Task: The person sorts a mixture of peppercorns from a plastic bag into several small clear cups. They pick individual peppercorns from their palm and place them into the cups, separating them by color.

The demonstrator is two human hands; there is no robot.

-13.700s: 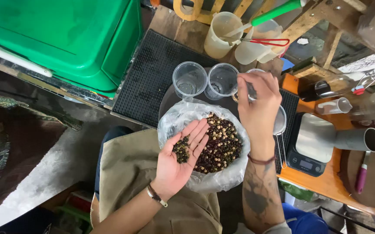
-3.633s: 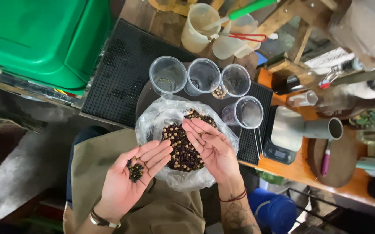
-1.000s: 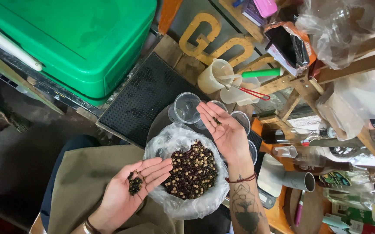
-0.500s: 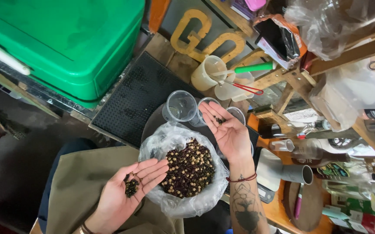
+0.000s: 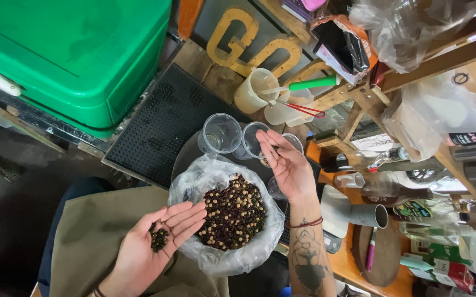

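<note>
Fingers of both hands spread flat, above black rubber mat (image 5: pixel 155 132) on cluttered wooden bench (image 5: pixel 359 258), green bin (image 5: pixel 67 55) alongside.

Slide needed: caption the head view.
Left hand cups dark beans beside bag of mixed beans; right hand open over clear cups.

A cluttered workshop-like bar or craft corner is suggested: bottles (image 5: pixel 392 192) and jugs (image 5: pixel 254 91) are crowded right of a black rubber mat (image 5: pixel 161 126), under rough wooden shelving (image 5: pixel 370 93).
</note>
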